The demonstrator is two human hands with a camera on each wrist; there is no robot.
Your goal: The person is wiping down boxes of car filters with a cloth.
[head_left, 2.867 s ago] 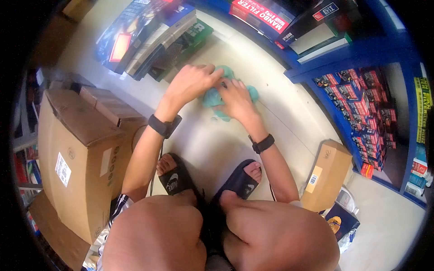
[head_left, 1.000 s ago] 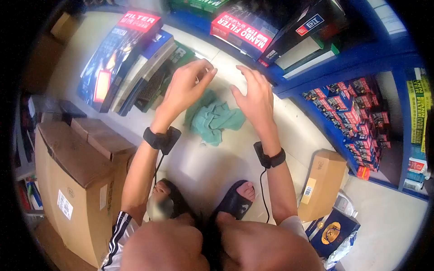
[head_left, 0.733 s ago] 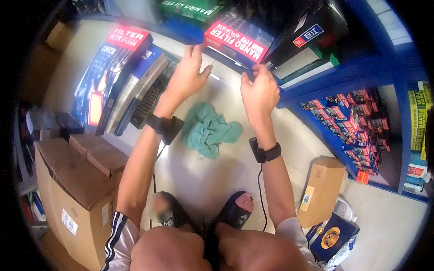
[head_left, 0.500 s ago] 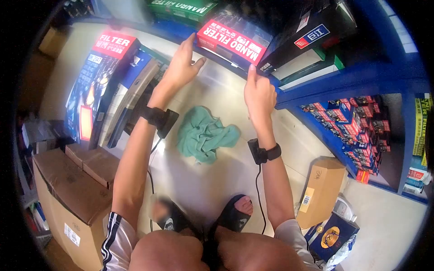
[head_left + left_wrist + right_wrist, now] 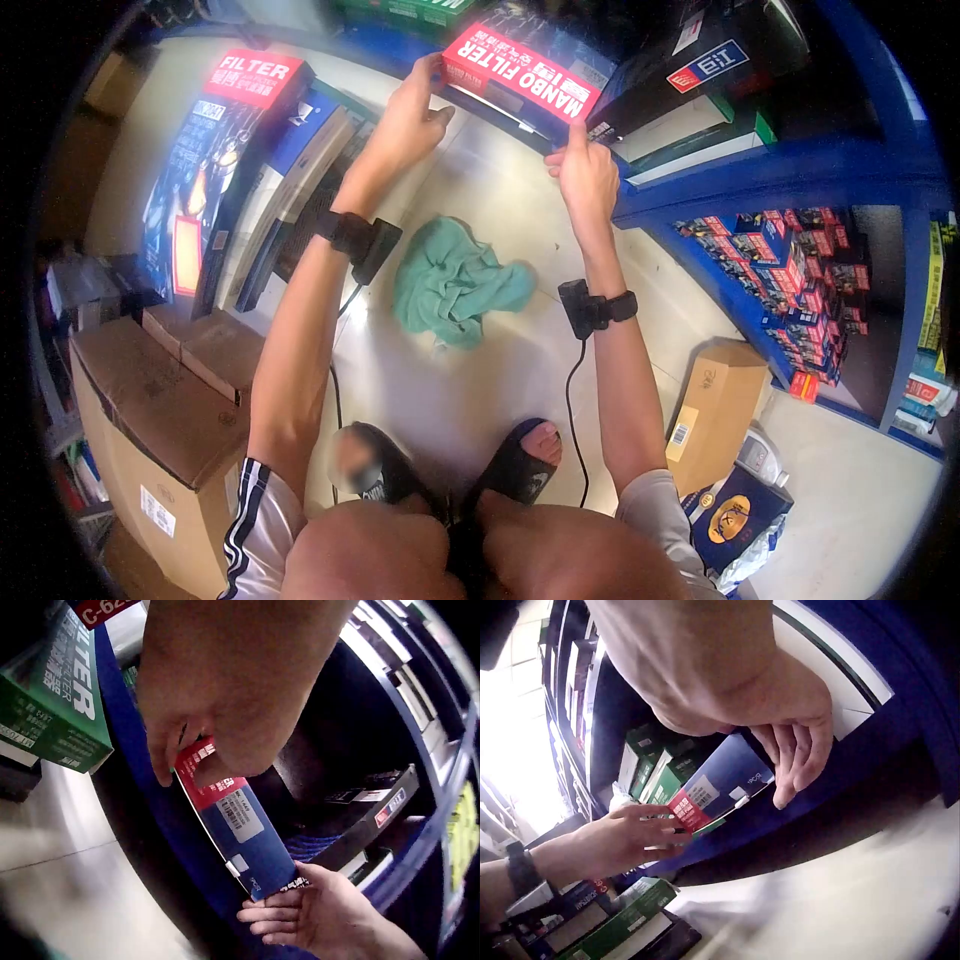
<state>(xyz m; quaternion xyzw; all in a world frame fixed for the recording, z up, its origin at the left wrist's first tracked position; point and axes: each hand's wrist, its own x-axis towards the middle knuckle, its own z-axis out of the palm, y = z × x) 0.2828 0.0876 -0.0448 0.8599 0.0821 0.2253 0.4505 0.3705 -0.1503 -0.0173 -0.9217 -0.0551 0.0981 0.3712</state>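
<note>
A red and blue filter box point(image 5: 520, 78) lies on the low blue shelf at the top. My left hand point(image 5: 402, 130) touches its left end with the fingers; the thumb stands apart from the box. At the right front corner, my right hand point(image 5: 586, 178) rests its index fingertip on the box. The left wrist view shows the box's labelled blue side point(image 5: 247, 832) between the left hand point(image 5: 225, 697) and the loosely extended fingers of the right hand point(image 5: 322, 911). In the right wrist view, both hands are at its ends. A crumpled green cloth point(image 5: 458, 285) lies on the floor.
Filter boxes point(image 5: 225, 165) lean in a stack at the left, above a large cardboard carton point(image 5: 150, 400). Small red and blue boxes point(image 5: 800, 270) fill a right shelf compartment. A narrow carton point(image 5: 715, 410) stands at the lower right, beside a dark blue package point(image 5: 735, 518).
Both hands have left the green cloth, separated, and moved up to the ends of the red and blue box. The cloth remains on the floor.
</note>
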